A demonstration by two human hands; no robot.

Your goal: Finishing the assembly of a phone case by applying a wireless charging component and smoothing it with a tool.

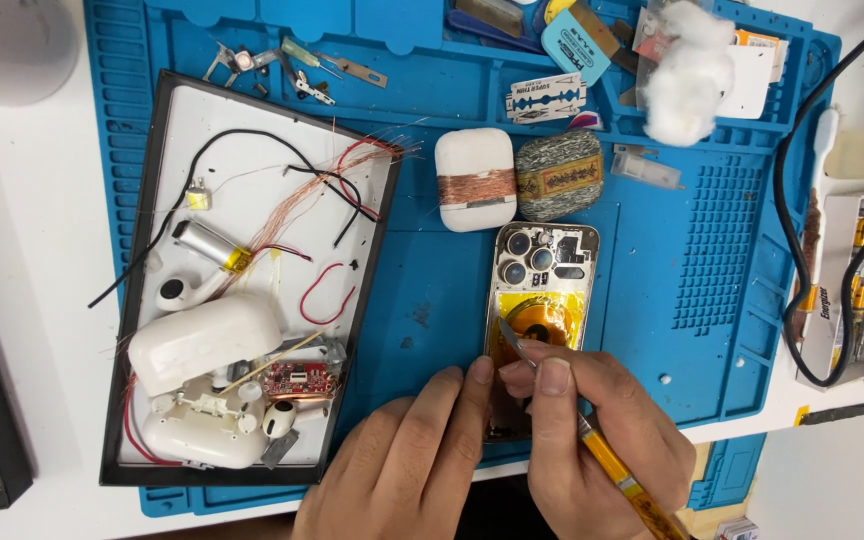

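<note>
Two hands on opened phone [542, 300], long axis near-to-far, cameras far. Right hand [592, 440] pinching knife [592, 450], blade pointing far-left. Left hand [402, 465] loosely curled, fingertips steadying phone's near edge.

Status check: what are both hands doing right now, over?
Right hand grips yellow-handled blade tool, tip on the opened phone back. Left hand steadies the phone's lower edge. White case wound with copper wire lies just beyond, apart from it.
</note>
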